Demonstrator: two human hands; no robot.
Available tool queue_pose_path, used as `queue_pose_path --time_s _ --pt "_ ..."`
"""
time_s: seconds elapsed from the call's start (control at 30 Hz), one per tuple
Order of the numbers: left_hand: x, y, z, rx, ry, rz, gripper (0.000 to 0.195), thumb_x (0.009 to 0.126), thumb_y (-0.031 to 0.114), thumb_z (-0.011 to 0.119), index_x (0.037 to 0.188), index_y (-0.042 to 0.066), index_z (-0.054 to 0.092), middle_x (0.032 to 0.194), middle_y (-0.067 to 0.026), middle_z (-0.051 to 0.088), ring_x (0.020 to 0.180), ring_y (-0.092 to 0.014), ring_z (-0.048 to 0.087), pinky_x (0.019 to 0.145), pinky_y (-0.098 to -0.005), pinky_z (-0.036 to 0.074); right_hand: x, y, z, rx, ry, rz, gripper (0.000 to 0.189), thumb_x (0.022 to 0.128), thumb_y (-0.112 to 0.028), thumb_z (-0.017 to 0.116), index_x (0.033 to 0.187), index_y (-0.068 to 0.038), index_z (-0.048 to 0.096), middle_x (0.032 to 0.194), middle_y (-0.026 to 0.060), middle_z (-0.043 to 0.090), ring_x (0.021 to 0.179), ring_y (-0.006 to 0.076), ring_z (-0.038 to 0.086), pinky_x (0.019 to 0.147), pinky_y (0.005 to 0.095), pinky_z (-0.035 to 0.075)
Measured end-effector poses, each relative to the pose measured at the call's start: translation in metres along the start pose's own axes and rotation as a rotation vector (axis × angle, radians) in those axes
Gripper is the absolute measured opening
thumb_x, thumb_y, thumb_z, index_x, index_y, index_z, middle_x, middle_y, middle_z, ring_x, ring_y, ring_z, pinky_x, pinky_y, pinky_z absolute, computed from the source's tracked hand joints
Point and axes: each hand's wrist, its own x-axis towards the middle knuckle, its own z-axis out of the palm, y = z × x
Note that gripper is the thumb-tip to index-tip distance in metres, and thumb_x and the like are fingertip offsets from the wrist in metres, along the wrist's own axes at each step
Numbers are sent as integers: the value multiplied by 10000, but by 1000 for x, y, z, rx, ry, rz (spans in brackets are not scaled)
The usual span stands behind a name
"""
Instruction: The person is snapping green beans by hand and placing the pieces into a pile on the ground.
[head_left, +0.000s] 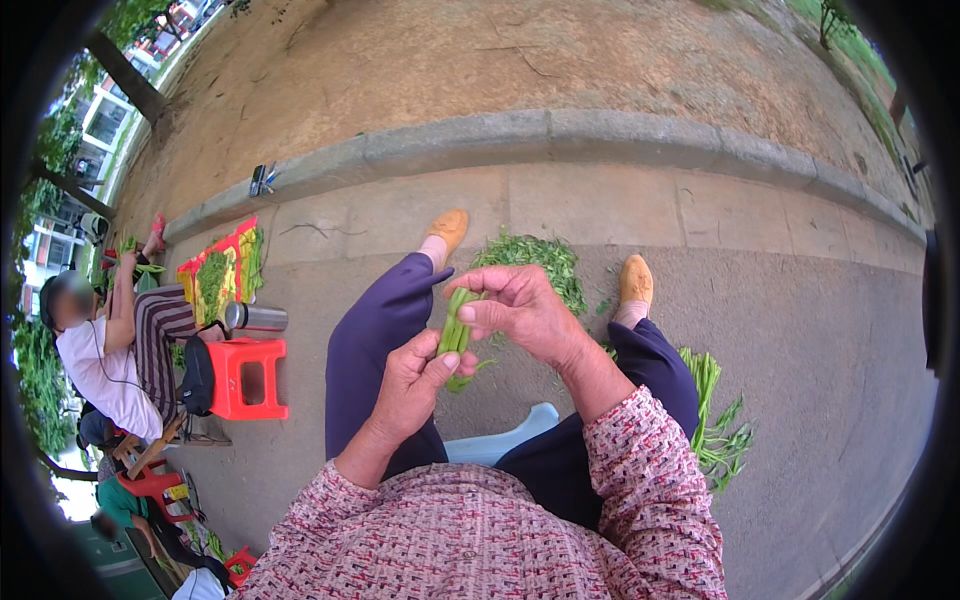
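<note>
A short bundle of green vegetable stems (454, 324) is held between my two hands, above the ground between my knees. My left hand (414, 381) grips its lower end, thumb laid across the stems. At the upper end, the thumb and fingers of my right hand (519, 309) pinch the stems. A green leafy bit (459, 383) hangs below my left fingers. Beyond my right hand lies a heap of torn green leaves (551, 262) on the pavement, partly hidden by that hand. Long leafy green stalks (703, 390) lie on the ground beside my right leg.
I sit on a light blue plastic stool (495, 442). A stone kerb (457, 142) runs ahead. To the left are a red plastic stool (251, 379), a metal flask (256, 316), a yellow-red sack (244, 255) with greens on it, and a seated person (112, 352) handling greens.
</note>
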Motion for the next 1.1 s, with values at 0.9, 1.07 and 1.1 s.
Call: queue_pose_path --time_s 0.9,1.07,1.1 --pt "2 47 -63 -1064 -17 163 221 1010 236 387 972 32 463 690 -21 408 513 -113 381 490 -285 356 6 10 -15 -94 151 75 138 861 -137 630 873 -16 695 695 -12 620 596 45 496 558 191 409" --pt "2 47 -77 -1109 -33 185 231 1013 235 375 974 27 467 688 -26 413 516 -118 387 492 -281 346 5 8 -15 -98 172 63 134 851 -117 619 874 -7 692 700 -6 615 621 50 503 563 201 412" --pt "1 47 -81 -1118 -43 188 246 1016 243 364 977 25 472 691 -30 418 521 -122 392 500 -287 346 6 6 -15 -100 190 60 128 846 -103 606 855 -2 684 697 -6 608 616 51 497 556 202 407"
